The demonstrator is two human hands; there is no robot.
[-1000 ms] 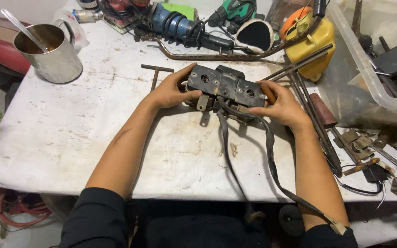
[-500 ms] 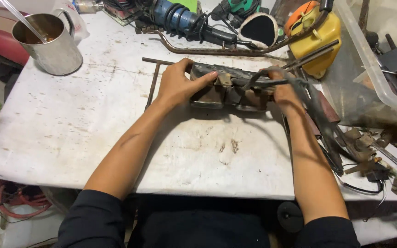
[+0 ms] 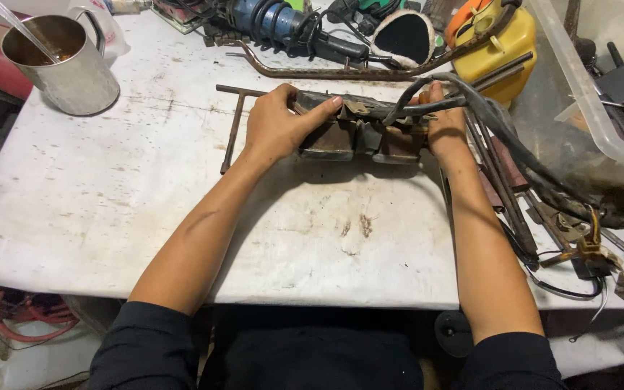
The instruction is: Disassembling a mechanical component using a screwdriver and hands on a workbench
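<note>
Over the middle of the white, stained bench [image 3: 110, 217], both hands grip a dark, grimy metal mechanism [image 3: 359, 133], holding it up on edge just above the surface. Left hand [image 3: 279, 126] wraps around its left end with fingers curled over the top, while the right hand [image 3: 445, 126] clamps the right end, where thick black cables [image 3: 500, 123] loop away. Behind lie a T-shaped rod [image 3: 234, 123], a metal mug [image 3: 63, 65], a blue power tool [image 3: 283, 22] and a yellow container [image 3: 496, 50].

Workshop, stained workbench [image 3: 110, 217], power drill [image 3: 283, 25], scattered rusty tools [image 3: 500, 180]
</note>
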